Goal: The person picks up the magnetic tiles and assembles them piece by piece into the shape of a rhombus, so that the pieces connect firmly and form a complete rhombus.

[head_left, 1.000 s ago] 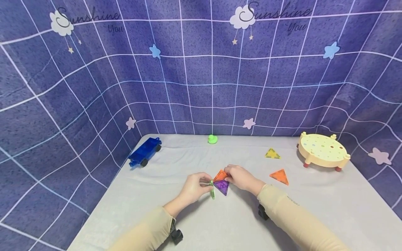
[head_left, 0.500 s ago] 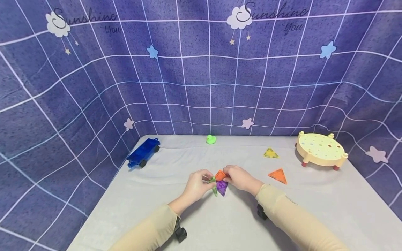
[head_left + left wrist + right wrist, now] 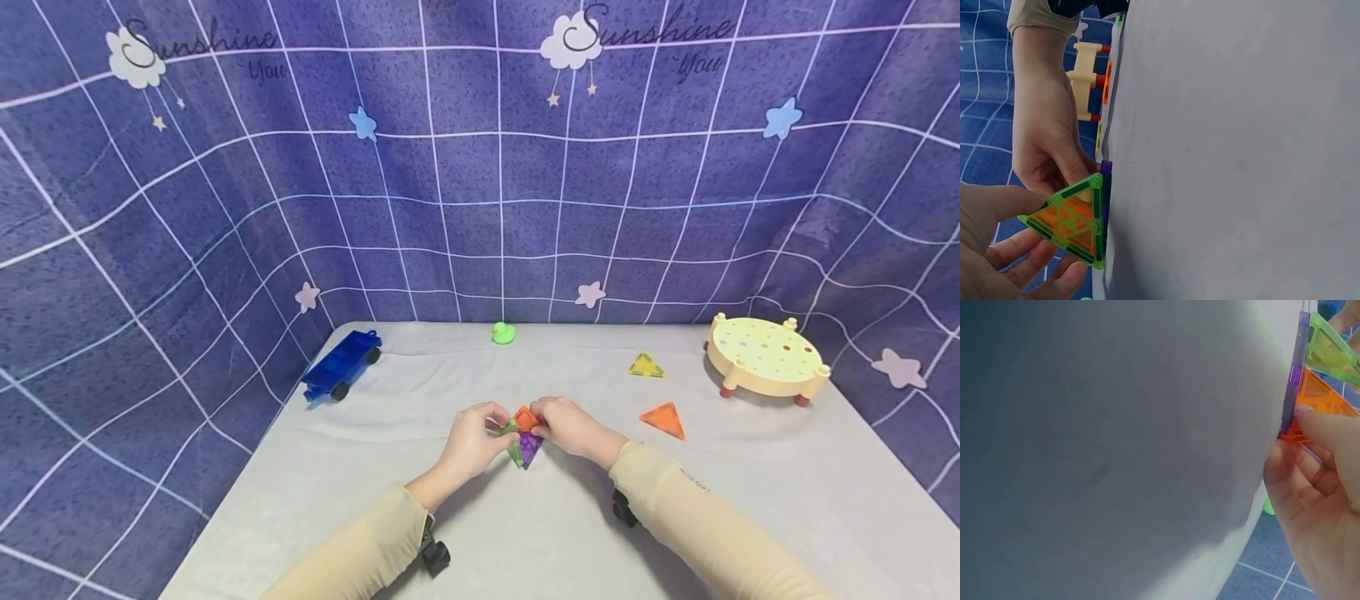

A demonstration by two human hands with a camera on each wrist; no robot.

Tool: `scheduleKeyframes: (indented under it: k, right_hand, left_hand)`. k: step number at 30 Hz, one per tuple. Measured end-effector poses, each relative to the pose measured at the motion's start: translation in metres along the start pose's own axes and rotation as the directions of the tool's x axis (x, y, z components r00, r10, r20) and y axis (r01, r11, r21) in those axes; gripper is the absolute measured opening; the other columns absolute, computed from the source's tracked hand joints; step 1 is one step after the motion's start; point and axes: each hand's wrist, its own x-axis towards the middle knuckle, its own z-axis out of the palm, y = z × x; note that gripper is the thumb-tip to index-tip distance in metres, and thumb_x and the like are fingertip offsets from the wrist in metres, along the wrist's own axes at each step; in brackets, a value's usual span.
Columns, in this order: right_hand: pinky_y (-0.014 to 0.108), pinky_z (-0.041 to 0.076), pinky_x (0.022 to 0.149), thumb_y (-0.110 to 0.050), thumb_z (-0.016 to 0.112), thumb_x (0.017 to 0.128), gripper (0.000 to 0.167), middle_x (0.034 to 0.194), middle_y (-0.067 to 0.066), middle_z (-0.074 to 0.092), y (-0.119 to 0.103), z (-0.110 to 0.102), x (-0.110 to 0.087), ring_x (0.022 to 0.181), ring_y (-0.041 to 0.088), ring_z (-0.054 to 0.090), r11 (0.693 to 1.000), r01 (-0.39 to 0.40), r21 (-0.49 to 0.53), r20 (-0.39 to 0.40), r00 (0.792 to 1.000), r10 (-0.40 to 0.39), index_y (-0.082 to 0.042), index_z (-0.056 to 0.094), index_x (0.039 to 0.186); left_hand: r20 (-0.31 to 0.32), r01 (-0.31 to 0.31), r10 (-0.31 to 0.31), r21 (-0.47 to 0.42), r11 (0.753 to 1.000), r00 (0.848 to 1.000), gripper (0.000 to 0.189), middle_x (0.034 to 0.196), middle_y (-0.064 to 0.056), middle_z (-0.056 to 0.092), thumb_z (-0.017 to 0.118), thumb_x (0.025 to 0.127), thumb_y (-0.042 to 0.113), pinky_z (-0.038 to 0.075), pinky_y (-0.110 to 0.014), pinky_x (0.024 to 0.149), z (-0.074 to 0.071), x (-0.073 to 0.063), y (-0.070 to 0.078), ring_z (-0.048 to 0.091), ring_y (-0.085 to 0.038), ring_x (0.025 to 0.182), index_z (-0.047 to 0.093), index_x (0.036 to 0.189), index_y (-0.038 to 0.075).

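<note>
Between the hands a purple triangular magnetic tile point(image 3: 529, 448) lies flat on the grey cloth. My left hand point(image 3: 468, 442) pinches a green triangular tile point(image 3: 1069, 222) by its tip, thumb on one side and fingers on the other; the tile stands on edge along the purple one's left side. On the far side an orange triangular tile point(image 3: 1319, 394) leans up from the purple tile. My right hand point(image 3: 572, 425) pinches it near its lower corner, and the fingers cover part of it. Seen from the left wrist, the orange shows through the green tile.
A yellow triangular tile point(image 3: 646, 366) and another orange triangular tile point(image 3: 666, 420) lie to the right. Farther right stands a cream round toy table point(image 3: 767, 357). A green duck point(image 3: 503, 333) sits at the back, a blue toy wagon point(image 3: 342, 365) at the back left.
My left hand has moved right, bringing the green tile from apart on the left up against the purple tile's edge. The right hand stays on the orange tile.
</note>
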Motion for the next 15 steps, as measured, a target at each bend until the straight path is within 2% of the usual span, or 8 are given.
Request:
scheduleKeyframes:
  k: [7, 13, 15]
  right_hand:
    - [0.029, 0.046, 0.063, -0.004, 0.076, 0.09, 0.024, 0.071, -0.007, 0.049, -0.001, -0.001, -0.0007, 0.066, 0.01, 0.047, 1.0, 0.009, 0.005, 0.01, 1.0, -0.009, -0.009, 0.055, 0.08]
    - [0.029, 0.047, 0.063, -0.003, 0.077, 0.088, 0.023, 0.072, -0.006, 0.051, -0.0022, -0.0032, -0.0018, 0.068, 0.011, 0.049, 1.0, 0.025, 0.014, 0.007, 1.0, -0.025, -0.01, 0.056, 0.081]
    - [0.029, 0.048, 0.064, -0.002, 0.078, 0.086, 0.023, 0.073, -0.006, 0.053, -0.0023, -0.0035, -0.0022, 0.069, 0.011, 0.05, 0.999, 0.033, 0.023, 0.0, 0.999, -0.033, -0.01, 0.057, 0.081]
  left_hand:
    - [-0.015, 0.012, -0.011, 0.023, 1.0, 1.0, 0.022, 0.092, -0.004, 0.069, 0.085, 0.079, 0.008, 0.058, -0.027, 0.074, 0.0027, 0.0014, 0.0001, 0.071, -0.02, 0.084, 0.068, 0.093, 0.007]
    - [-0.008, 0.001, 0.0, 0.057, 0.998, 1.0, 0.042, 0.108, -0.015, 0.072, 0.085, 0.08, 0.011, 0.058, -0.032, 0.074, 0.0036, 0.0023, -0.0016, 0.072, -0.022, 0.084, 0.069, 0.118, 0.002]
    - [0.006, -0.012, 0.011, 0.07, 0.997, 1.0, 0.042, 0.11, -0.015, 0.073, 0.083, 0.081, 0.011, 0.058, -0.033, 0.074, 0.0036, 0.0022, -0.0021, 0.072, -0.023, 0.085, 0.07, 0.121, 0.002]
